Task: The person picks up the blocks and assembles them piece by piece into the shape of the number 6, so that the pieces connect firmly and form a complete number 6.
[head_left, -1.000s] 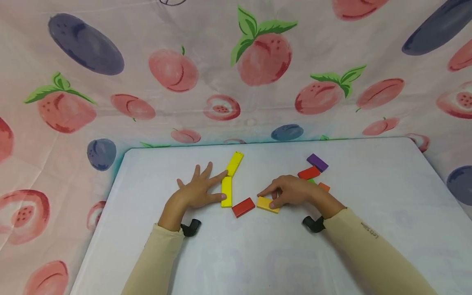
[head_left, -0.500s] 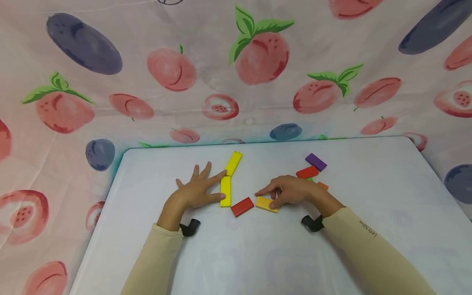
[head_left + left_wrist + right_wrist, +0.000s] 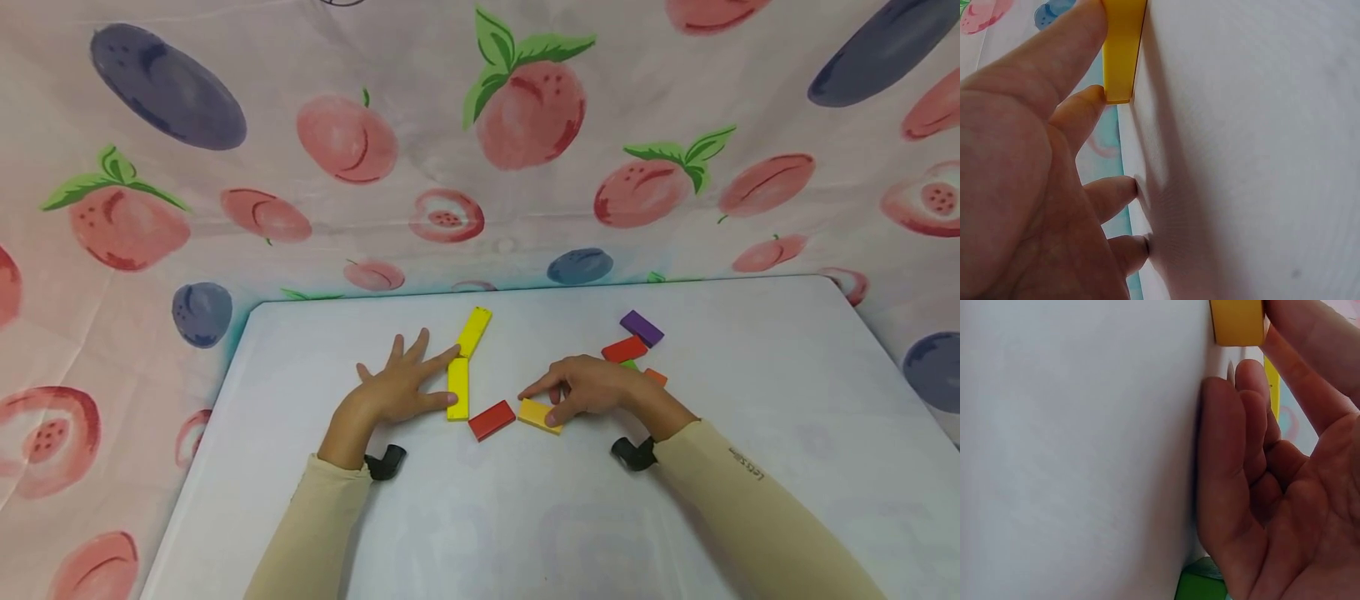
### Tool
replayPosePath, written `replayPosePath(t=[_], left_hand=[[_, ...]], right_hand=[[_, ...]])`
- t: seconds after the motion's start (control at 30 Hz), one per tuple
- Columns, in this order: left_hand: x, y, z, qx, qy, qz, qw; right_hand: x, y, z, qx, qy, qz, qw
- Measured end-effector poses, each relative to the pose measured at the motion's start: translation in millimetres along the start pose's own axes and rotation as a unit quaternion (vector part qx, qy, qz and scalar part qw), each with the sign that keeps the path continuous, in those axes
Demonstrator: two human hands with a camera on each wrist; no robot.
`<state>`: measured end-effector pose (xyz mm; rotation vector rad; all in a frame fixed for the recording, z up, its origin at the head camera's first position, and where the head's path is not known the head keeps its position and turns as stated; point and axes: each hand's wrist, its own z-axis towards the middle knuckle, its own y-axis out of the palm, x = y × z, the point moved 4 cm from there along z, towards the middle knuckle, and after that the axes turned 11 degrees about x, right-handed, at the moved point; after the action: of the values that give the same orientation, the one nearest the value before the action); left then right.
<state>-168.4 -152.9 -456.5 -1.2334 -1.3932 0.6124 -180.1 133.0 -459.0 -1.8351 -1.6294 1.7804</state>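
Observation:
My left hand [image 3: 401,387] lies with fingers spread, its thumb on a yellow domino-like block [image 3: 458,375] and its index fingertip where that block meets a second yellow block [image 3: 474,332]. In the left wrist view, the thumb presses the yellow block [image 3: 1124,62] and two other fingertips are down at the white surface. My right hand [image 3: 592,387] pinches an orange-yellow block [image 3: 536,414], thumb on its face and index fingertip at its far left corner. The remaining right fingers are curled. A red block [image 3: 492,421] lies between the near yellow block and the orange-yellow one.
Behind the right hand lie a purple block [image 3: 642,328], another red block [image 3: 624,350], a partly hidden green block [image 3: 1201,587] and an orange block [image 3: 656,377]. The white tabletop [image 3: 480,525] ends at a fruit-patterned cloth [image 3: 450,125]. Black wrist devices [image 3: 633,454] sit under the wrists.
Both hands keep almost the same pose. The gap between the orange-yellow block and the red block beside it looks slightly narrower; the whole head view has shifted a little.

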Motion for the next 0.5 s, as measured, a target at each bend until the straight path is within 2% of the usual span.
replayPosePath(t=[0.3, 0.5], left_hand=[[-1.3, 1.6, 0.4, -0.003, -0.003, -0.001, 1.0000], [-0.6, 0.4, 0.3, -0.001, 0.001, 0.000, 1.0000]], right_hand=[[1.1, -1.7, 0.2, -0.028, 0.000, -0.009, 0.9996], [0.4, -3.1, -0.2, -0.026, -0.006, -0.005, 0.9996]])
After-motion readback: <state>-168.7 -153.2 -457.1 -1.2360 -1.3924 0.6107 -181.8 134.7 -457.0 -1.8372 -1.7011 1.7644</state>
